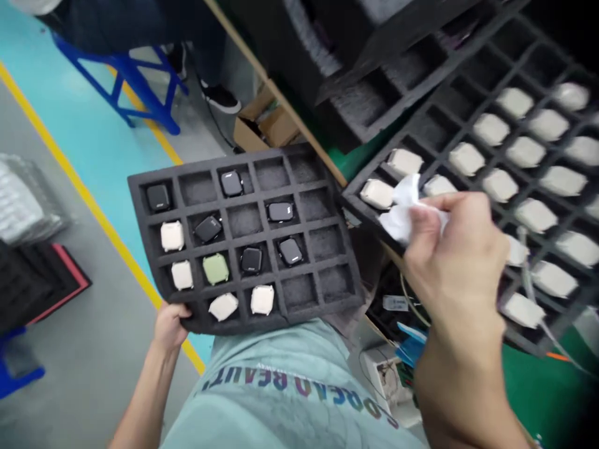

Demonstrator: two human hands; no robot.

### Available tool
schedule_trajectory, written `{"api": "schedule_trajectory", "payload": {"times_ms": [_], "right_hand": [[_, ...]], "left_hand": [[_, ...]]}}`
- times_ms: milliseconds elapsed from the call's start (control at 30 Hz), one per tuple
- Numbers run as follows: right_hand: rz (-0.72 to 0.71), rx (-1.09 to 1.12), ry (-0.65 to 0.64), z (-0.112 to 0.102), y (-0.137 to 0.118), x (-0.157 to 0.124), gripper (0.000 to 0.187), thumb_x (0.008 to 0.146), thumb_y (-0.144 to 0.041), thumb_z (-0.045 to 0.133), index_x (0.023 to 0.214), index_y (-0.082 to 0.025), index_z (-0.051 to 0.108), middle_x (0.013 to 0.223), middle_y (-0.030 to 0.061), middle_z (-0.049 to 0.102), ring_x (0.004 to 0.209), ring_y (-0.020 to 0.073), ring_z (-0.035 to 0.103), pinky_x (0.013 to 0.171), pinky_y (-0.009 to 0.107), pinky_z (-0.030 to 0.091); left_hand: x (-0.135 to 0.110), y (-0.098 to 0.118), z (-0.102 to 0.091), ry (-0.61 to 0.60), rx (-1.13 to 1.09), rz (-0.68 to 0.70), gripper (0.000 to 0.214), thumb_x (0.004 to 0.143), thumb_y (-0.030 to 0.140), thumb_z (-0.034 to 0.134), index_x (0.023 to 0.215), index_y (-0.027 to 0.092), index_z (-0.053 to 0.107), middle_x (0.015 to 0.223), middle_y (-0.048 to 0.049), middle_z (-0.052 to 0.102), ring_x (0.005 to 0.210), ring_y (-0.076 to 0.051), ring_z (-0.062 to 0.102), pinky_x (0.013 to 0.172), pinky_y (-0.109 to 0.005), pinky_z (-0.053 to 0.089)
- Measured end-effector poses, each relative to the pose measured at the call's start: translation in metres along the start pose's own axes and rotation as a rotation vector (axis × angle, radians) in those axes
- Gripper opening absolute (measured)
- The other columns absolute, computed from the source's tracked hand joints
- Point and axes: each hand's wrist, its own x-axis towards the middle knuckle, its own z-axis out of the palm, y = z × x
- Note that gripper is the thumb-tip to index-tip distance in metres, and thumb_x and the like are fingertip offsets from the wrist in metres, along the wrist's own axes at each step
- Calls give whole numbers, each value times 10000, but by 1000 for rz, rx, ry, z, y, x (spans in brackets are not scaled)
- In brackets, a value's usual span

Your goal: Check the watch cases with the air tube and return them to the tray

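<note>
A small foam tray [304,312] is gripped at its near left corner by the left hand [169,325]. It is held off the counter [552,386], past its left edge, above the lap and floor [70,349]. It is kept face up, probably so that the dark pieces [231,183], pale pieces [172,236] and one green piece [216,269] stay seated. Its long axis runs left to right, slightly tilted. A crumpled white cloth [402,209] is pinched in the right hand [456,249] over the near edge of a larger foam tray [354,198] on the counter, which is filled with white pieces [491,129].

foam tray [140,181] hides left hand [168,325] fingers | right hand [461,249] half-hides cloth [402,209]
</note>
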Motion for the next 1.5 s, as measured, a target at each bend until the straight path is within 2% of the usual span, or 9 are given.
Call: {"api": "schedule_trajectory", "payload": {"times_ms": [200,433,600,800,1067,1233,1300,1400,1500], "right_hand": [[-395,290,-358,16,-59,-54,218,1063,-226,447,1163,-259,638,965,57,714,810,204,686,674,332,496],[-842,368,-483,35,-89,-86,158,1017,-171,575,932,-233,693,904,33,724,810,196,589,662,327,462],[-682,200,-463,40,-82,-81,204,1046,-291,584,925,-202,721,809,49,676,755,193,566,614,319,417],[-819,339,-707,26,-80,-84,202,1022,-109,536,1090,-189,709,956,63,719,836,182,631,690,284,505],[-377,394,-360,27,-53,-42,99,996,-249,628,1000,-230,725,949,54,746,866,199,712,777,333,561],[-248,507,-404,19,-60,-50,144,979,-235,616,1076,-220,721,988,57,732,827,182,681,727,317,552],[-260,565,-512,18,-63,-56,190,984,-225,607,1152,-220,698,1034,60,726,858,183,682,742,315,555],[-439,569,-695,19,-65,-65,226,1009,-192,568,1212,-213,666,1075,73,723,945,201,691,810,328,558],[-613,400,-727,21,-69,-73,177,1026,-172,523,1105,-195,679,995,79,706,911,225,668,792,348,534]], "left_hand": [[-11,-2,-6,-20,-60,16,540,336,68,548,823,167,759,914,-40,826,929,-360,753,792,-417,647],[-25,-2,-8,-48,-105,6,514,347,67,560,825,156,726,842,-39,803,936,-343,749,790,-380,633],[-27,-3,-8,-57,-128,-17,464,336,57,559,768,163,694,773,-21,786,859,-307,753,711,-330,626],[-29,-9,-6,-68,-136,-53,451,341,56,548,750,171,699,789,-16,795,789,-291,753,631,-315,617],[-28,-10,-4,-90,-140,-62,599,338,47,561,887,183,756,827,-11,805,794,-288,759,649,-312,629],[-28,-9,-4,-86,-142,-54,563,336,50,563,852,182,745,804,-13,797,801,-293,755,652,-322,629],[-29,-9,-4,-87,-144,-50,535,339,55,562,828,183,735,796,-12,790,806,-292,752,654,-322,624],[-31,-9,-4,-88,-146,-46,473,339,60,566,773,184,708,763,-8,774,813,-282,741,639,-303,603],[-34,-8,-3,-78,-144,-40,388,340,65,569,699,183,660,698,0,737,795,-263,723,574,-255,542]]}}
